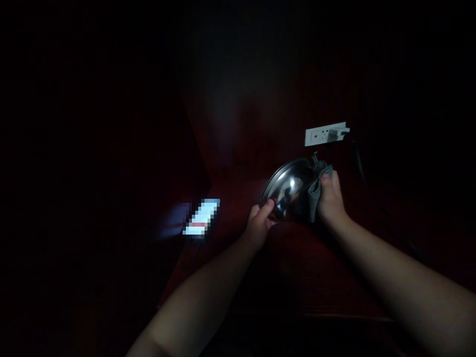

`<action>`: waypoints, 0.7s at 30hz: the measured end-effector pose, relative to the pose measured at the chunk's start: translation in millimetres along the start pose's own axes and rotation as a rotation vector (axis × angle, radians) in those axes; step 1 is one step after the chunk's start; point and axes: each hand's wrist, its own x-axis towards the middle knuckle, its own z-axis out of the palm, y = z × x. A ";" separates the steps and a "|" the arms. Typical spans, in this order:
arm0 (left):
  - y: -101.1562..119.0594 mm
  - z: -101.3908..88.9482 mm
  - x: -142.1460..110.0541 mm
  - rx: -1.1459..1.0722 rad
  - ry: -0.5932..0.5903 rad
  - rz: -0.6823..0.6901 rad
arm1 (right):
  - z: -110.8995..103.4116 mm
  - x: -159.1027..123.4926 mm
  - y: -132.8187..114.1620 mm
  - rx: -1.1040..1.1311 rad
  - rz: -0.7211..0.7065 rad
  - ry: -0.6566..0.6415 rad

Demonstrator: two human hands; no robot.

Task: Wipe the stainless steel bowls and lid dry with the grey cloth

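A shiny steel bowl (288,186) is tilted on its side above the dark red table, its rounded outside toward me. My left hand (262,220) grips the bowl's rim at the lower left, thumb on the outer surface. In my right hand (330,196) is a bunched grey-green cloth (316,191), pressed against the bowl's right side. The thumb lies over the cloth, while the other fingers are partly hidden behind it. What is inside the bowl cannot be seen.
A lit phone (203,218), its screen blurred, lies on the table (275,277) to the left with a cable below it. On the back wall, a white socket panel (318,135) holds a plugged-in charger (339,131), with a dark cord hanging nearby. Surroundings are very dark.
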 end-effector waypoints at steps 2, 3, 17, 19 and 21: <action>0.0 -0.2 0.0 -0.001 0.006 -0.004 | -0.2 0.1 0.5 -0.010 0.000 0.004; 0.0 -0.3 0.0 -0.003 0.011 -0.005 | -0.4 0.3 1.1 -0.014 -0.006 0.005; -0.4 -0.1 0.2 -0.013 -0.009 0.001 | -0.9 1.9 4.7 -0.005 -0.012 0.000; -0.7 -0.5 0.4 -0.001 -0.024 0.007 | -1.2 2.3 6.1 0.010 -0.021 -0.004; -1.2 -1.2 0.6 0.007 -0.024 0.003 | -1.8 2.8 6.9 0.018 -0.018 -0.002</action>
